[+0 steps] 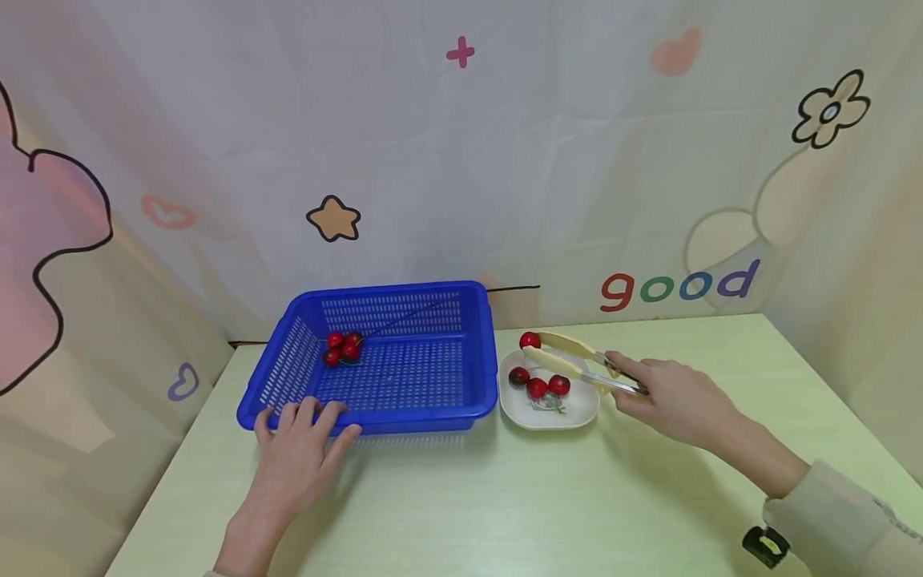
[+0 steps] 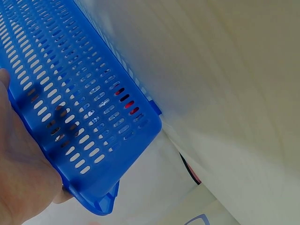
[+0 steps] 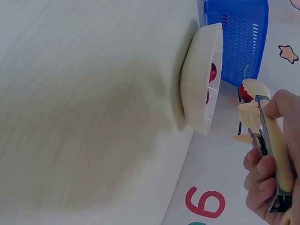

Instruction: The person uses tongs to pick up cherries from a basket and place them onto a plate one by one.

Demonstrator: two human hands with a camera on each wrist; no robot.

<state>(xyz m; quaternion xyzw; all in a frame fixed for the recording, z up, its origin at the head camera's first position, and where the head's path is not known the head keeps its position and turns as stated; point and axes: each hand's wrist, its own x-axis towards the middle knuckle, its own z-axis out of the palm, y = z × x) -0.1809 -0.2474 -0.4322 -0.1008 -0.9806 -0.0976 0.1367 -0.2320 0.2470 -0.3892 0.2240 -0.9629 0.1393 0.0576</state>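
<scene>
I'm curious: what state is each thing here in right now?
Blue slotted basket: upright, cherries clustered toward its left end
White dish: upright, three cherries inside
Tongs: raised, closed on one cherry
Right hand: gripping the tongs
Left hand: holding the basket's near rim

Over toward the worktop's [image 1: 548, 505] right edge, there's the right sleeve [image 1: 840, 513]: pale grey-beige, loose, softly creased, a darker, rough-looking line running along the cloth! Right beside its cuff [image 1: 782, 505], a small chunky black piece [image 1: 766, 546], squarish, with a yellow-green middle. Toward the left edge, just a sliver of pale left sleeve [image 1: 212, 574]. Left hand [image 1: 297, 461], bare; right hand [image 1: 678, 397], bare too!
</scene>
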